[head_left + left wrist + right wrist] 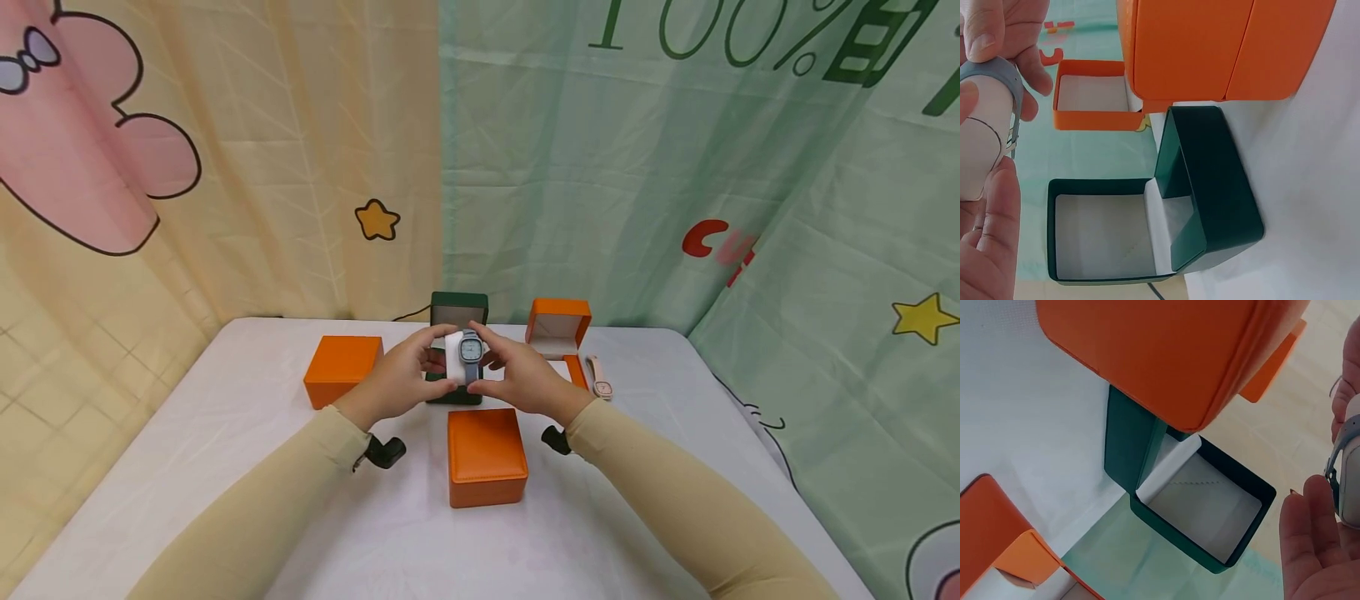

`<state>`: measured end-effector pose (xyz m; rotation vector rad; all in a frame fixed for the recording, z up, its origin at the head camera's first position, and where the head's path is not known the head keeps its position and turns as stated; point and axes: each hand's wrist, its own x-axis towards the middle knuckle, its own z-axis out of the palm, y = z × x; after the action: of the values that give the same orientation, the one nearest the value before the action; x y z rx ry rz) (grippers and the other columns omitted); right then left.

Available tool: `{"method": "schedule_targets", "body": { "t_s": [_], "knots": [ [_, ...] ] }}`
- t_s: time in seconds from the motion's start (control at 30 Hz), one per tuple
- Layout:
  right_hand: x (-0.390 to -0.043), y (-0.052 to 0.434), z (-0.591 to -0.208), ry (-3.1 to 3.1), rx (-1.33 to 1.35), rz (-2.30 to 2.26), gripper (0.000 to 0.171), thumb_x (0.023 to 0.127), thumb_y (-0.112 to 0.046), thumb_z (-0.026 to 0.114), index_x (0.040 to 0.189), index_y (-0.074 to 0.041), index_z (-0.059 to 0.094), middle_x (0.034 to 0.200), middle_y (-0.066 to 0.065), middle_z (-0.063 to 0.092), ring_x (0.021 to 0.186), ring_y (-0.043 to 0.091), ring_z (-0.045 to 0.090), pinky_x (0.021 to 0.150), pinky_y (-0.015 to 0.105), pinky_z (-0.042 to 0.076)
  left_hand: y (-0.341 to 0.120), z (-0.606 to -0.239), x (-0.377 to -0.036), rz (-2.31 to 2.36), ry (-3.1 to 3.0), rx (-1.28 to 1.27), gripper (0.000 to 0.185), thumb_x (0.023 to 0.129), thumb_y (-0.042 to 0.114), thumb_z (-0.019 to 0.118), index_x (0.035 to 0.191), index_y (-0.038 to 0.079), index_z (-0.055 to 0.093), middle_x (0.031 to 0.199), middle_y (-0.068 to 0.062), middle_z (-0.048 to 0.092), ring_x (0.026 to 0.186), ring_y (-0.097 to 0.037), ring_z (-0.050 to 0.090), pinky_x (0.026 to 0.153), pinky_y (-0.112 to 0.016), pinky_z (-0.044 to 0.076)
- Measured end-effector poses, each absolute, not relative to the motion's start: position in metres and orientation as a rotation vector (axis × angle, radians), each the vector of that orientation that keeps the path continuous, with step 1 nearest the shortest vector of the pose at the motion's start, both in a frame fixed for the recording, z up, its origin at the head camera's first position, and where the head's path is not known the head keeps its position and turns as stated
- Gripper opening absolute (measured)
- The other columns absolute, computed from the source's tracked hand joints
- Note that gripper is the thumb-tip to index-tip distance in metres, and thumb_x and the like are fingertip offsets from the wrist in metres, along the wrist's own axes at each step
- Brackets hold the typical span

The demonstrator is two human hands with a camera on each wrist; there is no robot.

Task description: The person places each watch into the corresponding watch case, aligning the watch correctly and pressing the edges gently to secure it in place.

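Both hands hold a square-faced watch point(471, 348) with a blue-grey strap point(1015, 81), which is wrapped round a white cushion point(454, 358). The left hand point(405, 372) grips the cushion's left side, its thumb low and fingers above. On the other side the right hand point(528, 377) pinches with fingers at the top and thumb at the bottom; in the left wrist view one of its fingertips touches the strap. Behind the hands an open dark green box point(459, 300) stands with its lid up; white lining shows inside point(1204, 500).
A closed orange box point(487, 454) stands in front of the hands, another closed orange box point(343, 367) to the left. Back right is an open orange box point(559, 310), with a pink-strapped watch point(598, 377) lying beside it. Curtains hang behind the white-covered table point(247, 433).
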<state>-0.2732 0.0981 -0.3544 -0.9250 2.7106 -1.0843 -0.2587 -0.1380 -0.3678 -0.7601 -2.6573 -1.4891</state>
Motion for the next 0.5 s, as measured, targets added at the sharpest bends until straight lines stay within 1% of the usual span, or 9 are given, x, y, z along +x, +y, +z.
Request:
{"method": "schedule_targets", "body": {
  "t_s": [0.1, 0.17, 0.27, 0.37, 0.5],
  "knots": [
    [-0.2719, 0.0983, -0.3541, 2.726, -0.945, -1.076, 0.095, 0.092, -0.023, 0.084, 0.168, -0.015, 0.027, 0.135, 0.007, 0.068, 0.119, 0.026, 0.068, 0.101, 0.042, 0.059, -0.1391, -0.3671, -0.2583, -1.499, -2.647, -0.77, 0.078, 0.089, 0.005, 0.083, 0.155, 0.012, 0.041, 0.153, -0.013, 0.05, 0.113, -0.026, 0.069, 0.103, -0.042, 0.059],
    [-0.2722, 0.0984, -0.355, 2.719, -0.97, -1.084, 0.094, 0.092, -0.023, 0.084, 0.167, -0.013, 0.028, 0.136, 0.008, 0.067, 0.119, 0.029, 0.068, 0.103, 0.044, 0.058, -0.1398, -0.3666, -0.258, -1.483, -2.653, -0.772, 0.076, 0.089, 0.006, 0.084, 0.153, 0.012, 0.042, 0.152, -0.013, 0.051, 0.112, -0.026, 0.07, 0.102, -0.041, 0.06],
    [-0.2728, 0.0979, -0.3563, 2.715, -0.998, -1.087, 0.093, 0.091, -0.021, 0.084, 0.166, -0.011, 0.03, 0.139, 0.008, 0.066, 0.12, 0.031, 0.067, 0.105, 0.046, 0.057, -0.1409, -0.3663, -0.2579, -1.433, -2.677, -0.769, 0.075, 0.089, 0.008, 0.085, 0.151, 0.013, 0.044, 0.147, -0.013, 0.056, 0.111, -0.024, 0.07, 0.099, -0.038, 0.061],
    [-0.2723, 0.0979, -0.3561, 2.739, -0.99, -1.059, 0.093, 0.09, -0.022, 0.085, 0.166, -0.013, 0.032, 0.14, 0.006, 0.065, 0.119, 0.027, 0.066, 0.101, 0.042, 0.059, -0.1407, -0.3656, -0.2581, -1.406, -2.694, -0.764, 0.075, 0.088, 0.01, 0.086, 0.151, 0.014, 0.046, 0.142, -0.012, 0.059, 0.109, -0.023, 0.071, 0.098, -0.038, 0.062],
    [-0.2721, 0.0987, -0.3549, 2.787, -0.992, -1.003, 0.093, 0.09, -0.025, 0.086, 0.166, -0.015, 0.033, 0.139, 0.003, 0.066, 0.116, 0.02, 0.065, 0.094, 0.035, 0.061, -0.1395, -0.3635, -0.258, -1.393, -2.701, -0.761, 0.076, 0.087, 0.011, 0.086, 0.152, 0.015, 0.047, 0.14, -0.011, 0.061, 0.108, -0.023, 0.071, 0.096, -0.038, 0.062]
  ]
}}
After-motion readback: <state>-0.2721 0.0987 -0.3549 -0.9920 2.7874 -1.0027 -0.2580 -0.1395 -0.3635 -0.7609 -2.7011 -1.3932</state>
